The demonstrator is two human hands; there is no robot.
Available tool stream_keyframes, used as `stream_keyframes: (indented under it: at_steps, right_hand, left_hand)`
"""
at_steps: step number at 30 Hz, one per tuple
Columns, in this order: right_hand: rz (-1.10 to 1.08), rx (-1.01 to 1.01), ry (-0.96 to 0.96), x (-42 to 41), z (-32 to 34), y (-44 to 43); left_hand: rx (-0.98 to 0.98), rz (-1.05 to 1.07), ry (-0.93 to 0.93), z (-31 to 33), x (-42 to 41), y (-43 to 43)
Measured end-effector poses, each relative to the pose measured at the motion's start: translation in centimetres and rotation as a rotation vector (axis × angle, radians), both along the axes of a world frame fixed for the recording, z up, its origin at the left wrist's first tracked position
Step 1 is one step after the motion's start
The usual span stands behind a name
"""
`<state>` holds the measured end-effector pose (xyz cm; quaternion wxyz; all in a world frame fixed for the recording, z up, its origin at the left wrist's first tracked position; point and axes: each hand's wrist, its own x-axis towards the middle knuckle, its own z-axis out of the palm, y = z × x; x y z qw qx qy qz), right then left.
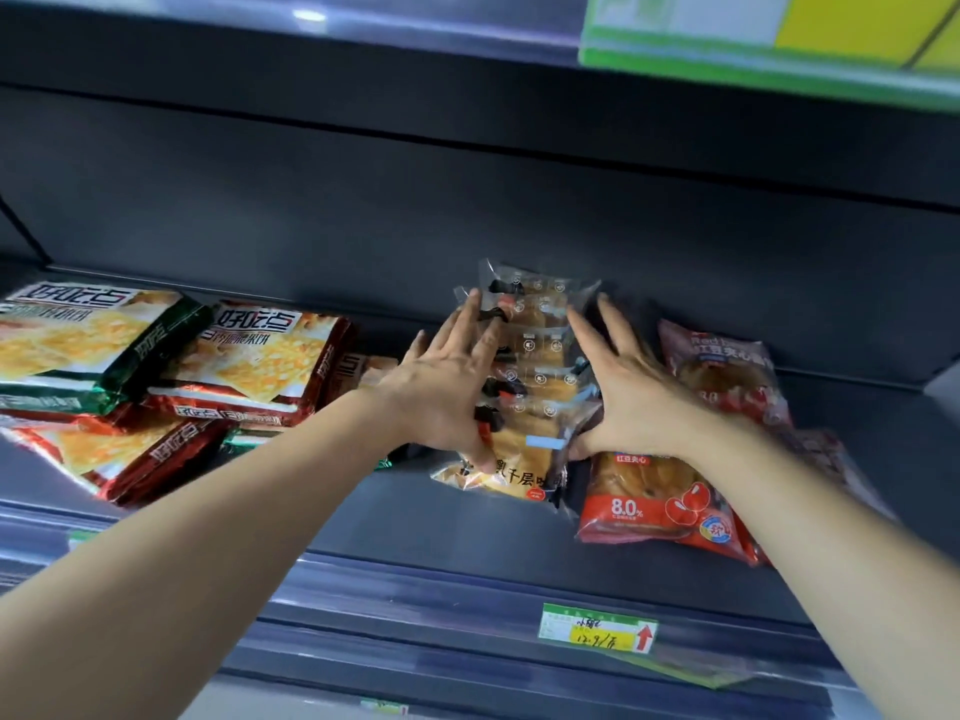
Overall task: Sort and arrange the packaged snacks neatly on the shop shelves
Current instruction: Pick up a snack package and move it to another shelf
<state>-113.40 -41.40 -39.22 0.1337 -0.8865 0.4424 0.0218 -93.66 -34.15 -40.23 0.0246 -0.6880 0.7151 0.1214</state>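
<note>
A row of clear-wrapped bread packets stands on edge in the middle of the dark shelf, running from the front toward the back wall. My left hand presses flat against the row's left side with straight fingers, its thumb at the front packet. My right hand presses the right side the same way. Red bean-bread packets lie flat to the right, partly under my right forearm. Biscuit bags in red and green are stacked at the left.
The shelf's front rail carries a green and yellow price tag. An upper shelf edge with a green and yellow label hangs overhead. The grey back wall closes the shelf behind the packets.
</note>
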Motion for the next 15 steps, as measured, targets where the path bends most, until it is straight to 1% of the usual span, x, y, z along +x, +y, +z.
stream_keyframes:
  at_steps: [1,3,5,6,8,9,10,12,13,15]
  right_hand:
    - [-0.023,0.038,-0.051,-0.3,-0.4,0.2]
    - [-0.032,0.184,-0.121,-0.9,-1.0,0.6]
    - [-0.003,0.308,-0.11,-1.1,-1.3,1.2]
    - [0.007,0.306,-0.091,-1.1,-1.4,1.5]
    - [-0.014,0.187,-0.082,-0.9,-1.3,1.9]
    - [-0.034,0.132,-0.107,-0.9,-1.1,2.1]
    - [-0.053,0.12,-0.154,-1.0,-0.9,2.1]
    - [-0.09,0.185,-0.247,-1.9,-0.3,2.0]
    - [-0.123,0.211,-0.256,-2.6,0.0,1.9]
    - [-0.21,0.238,-0.207,-4.3,0.6,1.6]
  left_hand:
    - [-0.012,0.019,-0.005,0.0,-0.2,0.3]
    - [-0.047,0.045,-0.019,0.0,-0.5,0.8]
    - [-0.082,0.053,-0.042,-0.2,-0.7,1.2]
    - [-0.096,0.049,-0.072,-0.2,-0.8,1.5]
    - [-0.116,0.029,-0.164,-0.3,-0.8,1.7]
    - [-0.125,0.014,-0.21,-0.3,-0.8,1.7]
    - [-0.134,0.001,-0.245,-0.1,-0.9,1.8]
    - [-0.137,-0.029,-0.28,0.3,-1.2,1.9]
    - [-0.133,-0.049,-0.28,0.6,-1.5,1.9]
    - [-0.133,-0.092,-0.242,1.2,-2.3,2.1]
